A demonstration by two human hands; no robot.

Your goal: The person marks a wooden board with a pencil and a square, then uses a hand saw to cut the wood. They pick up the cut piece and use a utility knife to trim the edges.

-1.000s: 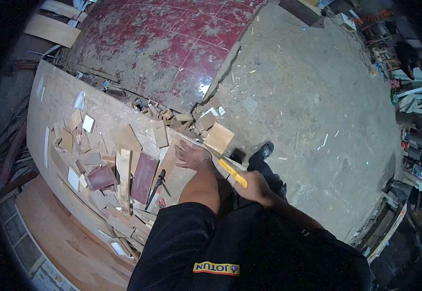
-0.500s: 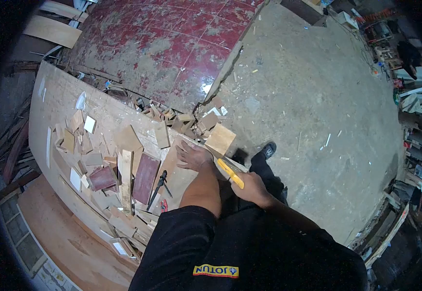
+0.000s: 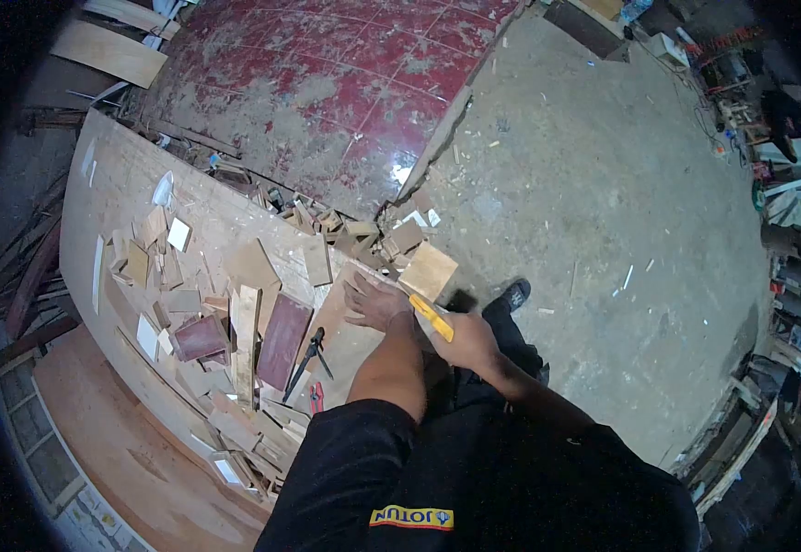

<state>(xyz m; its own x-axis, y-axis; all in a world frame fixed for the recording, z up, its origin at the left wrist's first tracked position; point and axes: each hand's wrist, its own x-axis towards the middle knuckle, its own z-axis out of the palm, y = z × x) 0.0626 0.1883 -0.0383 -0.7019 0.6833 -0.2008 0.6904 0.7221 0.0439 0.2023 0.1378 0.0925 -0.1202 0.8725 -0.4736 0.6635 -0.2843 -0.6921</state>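
My left hand [image 3: 377, 305] lies with fingers spread, pressing on a flat wooden board [image 3: 334, 317] at the bench edge. My right hand [image 3: 467, 340] is closed round the yellow handle of a handsaw [image 3: 432, 317], close beside the left wrist. The saw's blade is mostly hidden at the board's edge. A black clamp-like tool [image 3: 306, 361] and a red-handled tool [image 3: 316, 397] lie near my left forearm. Just beyond the saw is a square light wood piece [image 3: 429, 270].
The long wooden bench [image 3: 202, 216] carries several offcuts, including a dark red board [image 3: 284, 341] and a narrow wood strip [image 3: 246, 345]. More scraps [image 3: 354, 237] lie along its far edge. Red tiles [image 3: 327, 83] meet a concrete floor [image 3: 593, 202] with scattered bits.
My right hand and the saw have moved forward and left, nearer the left wrist, and less blade shows. My left hand stays on the board. The whole view has shifted slightly.
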